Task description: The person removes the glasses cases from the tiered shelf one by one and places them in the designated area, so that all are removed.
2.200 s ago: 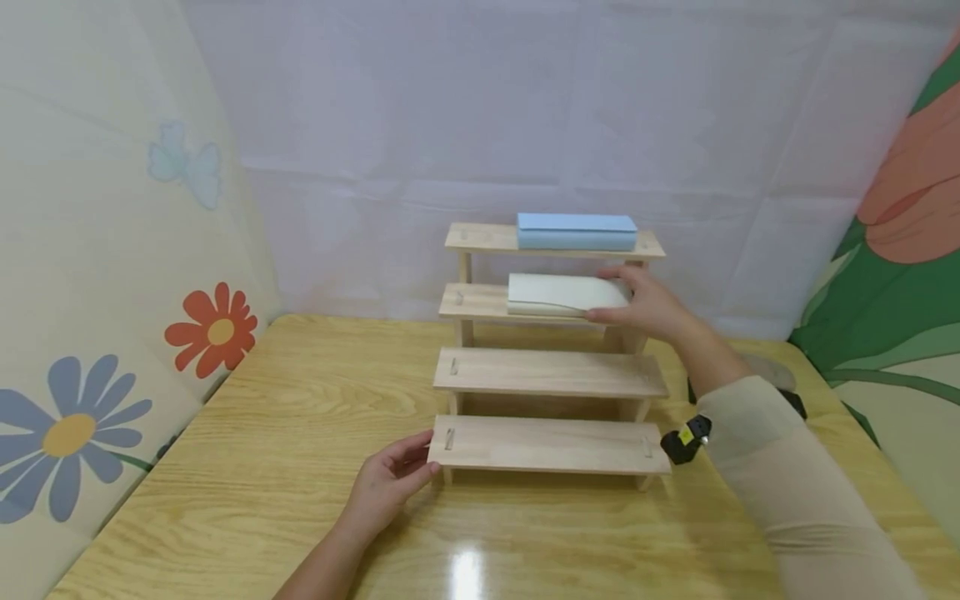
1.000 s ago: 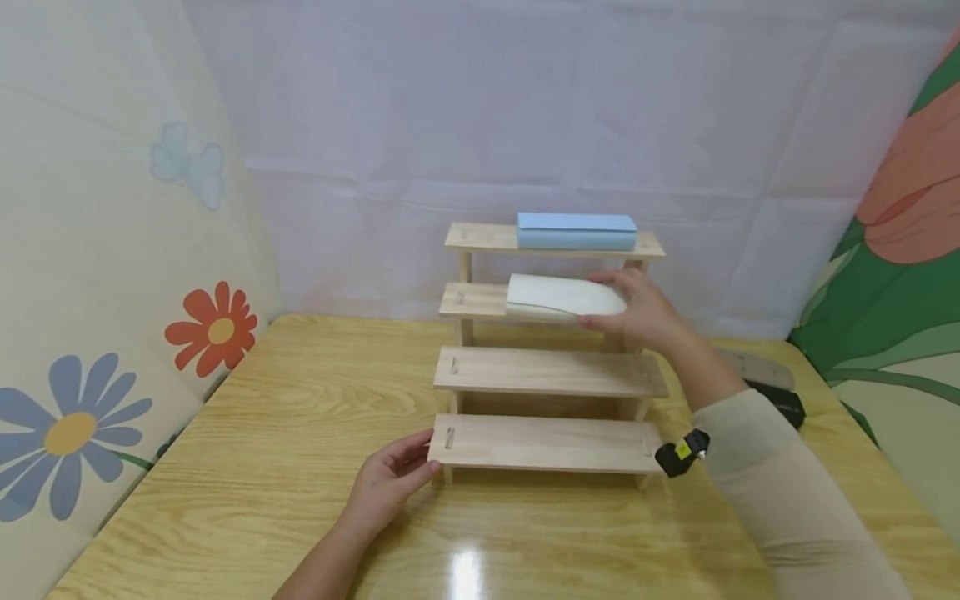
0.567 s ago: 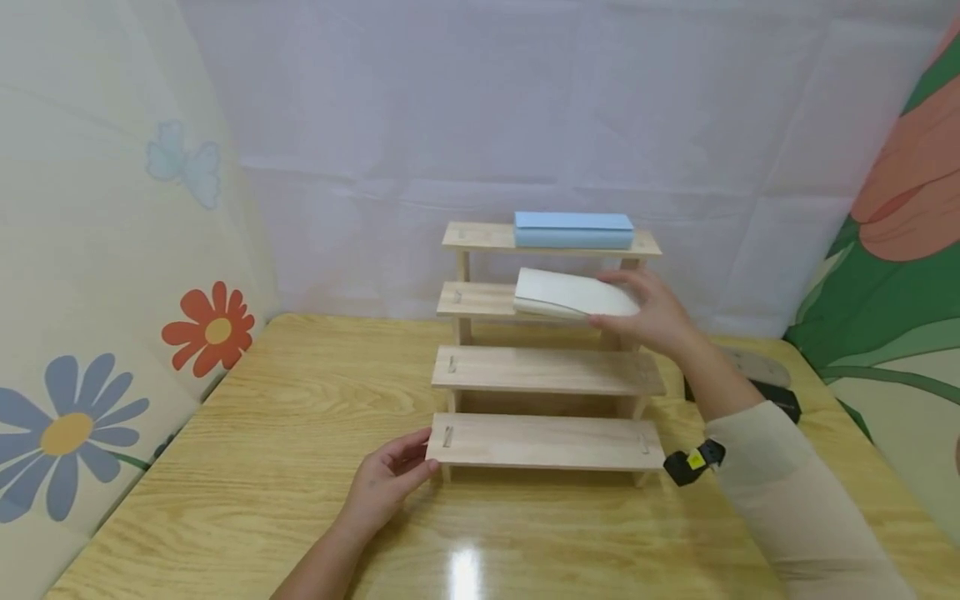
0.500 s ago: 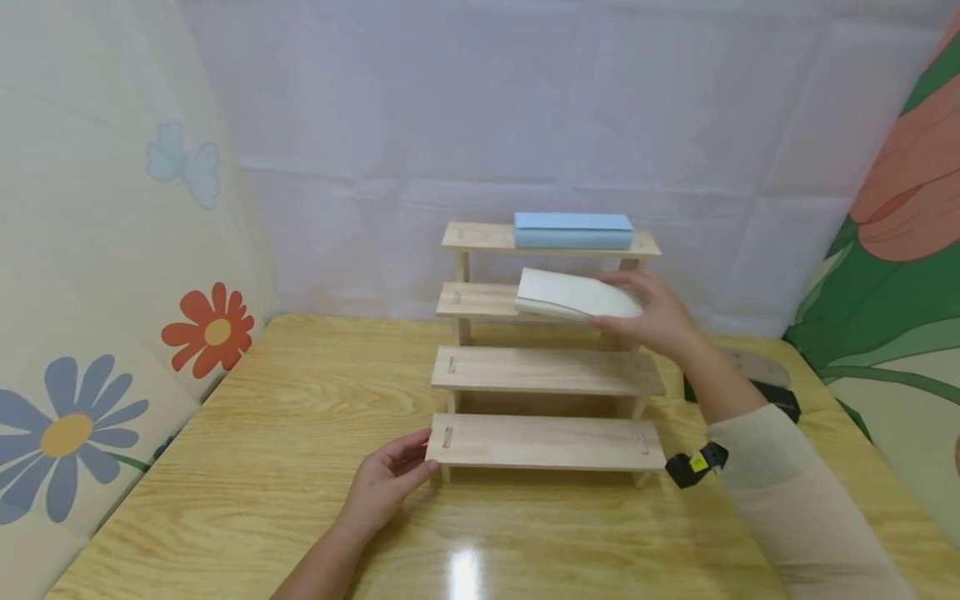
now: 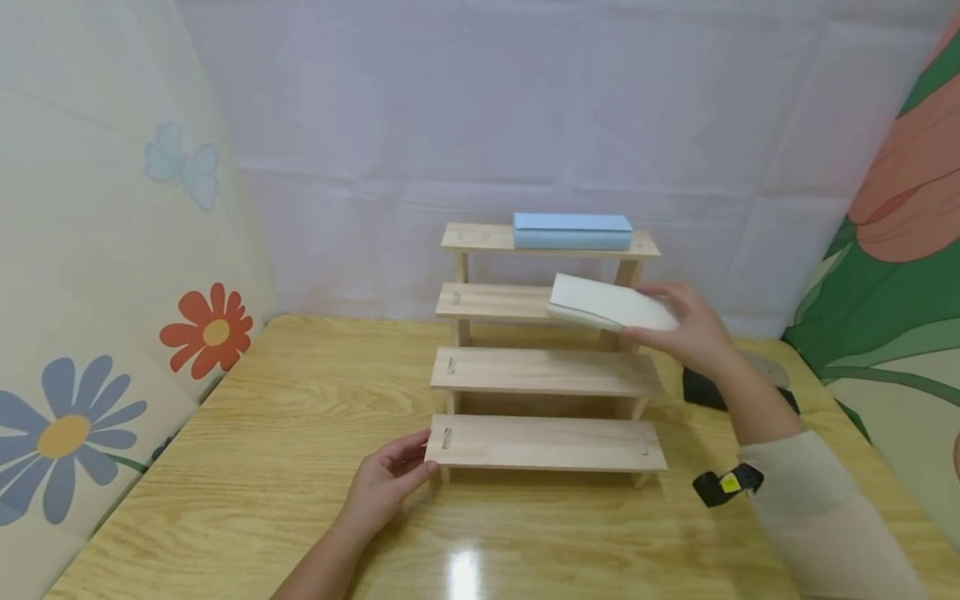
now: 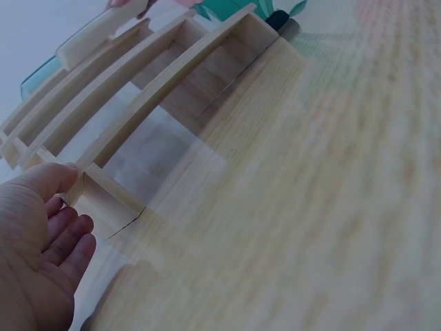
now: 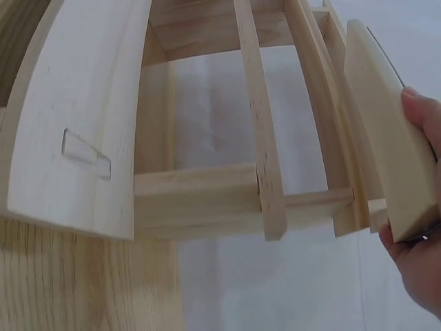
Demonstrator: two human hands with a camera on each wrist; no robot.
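My right hand grips the right end of a white glasses case with a flap lid. The case is tilted, its left end higher, and overlaps the right part of the second shelf from the top in the head view. In the right wrist view, thumb and fingers span the glasses case beside the upper shelves. My left hand pinches the left end of the lowest step of a wooden tiered display stand. The left wrist view shows the thumb on the step's corner. A light blue glasses case lies on the top shelf.
Behind my right forearm, a grey and black object lies on the wood-grain table, partly hidden. A white cloth hangs behind the stand. Flower-printed panels stand at both sides.
My right hand has lifted the white glasses case off the second shelf, tilted it and moved it right and slightly nearer. My left hand has stayed at the lowest step.
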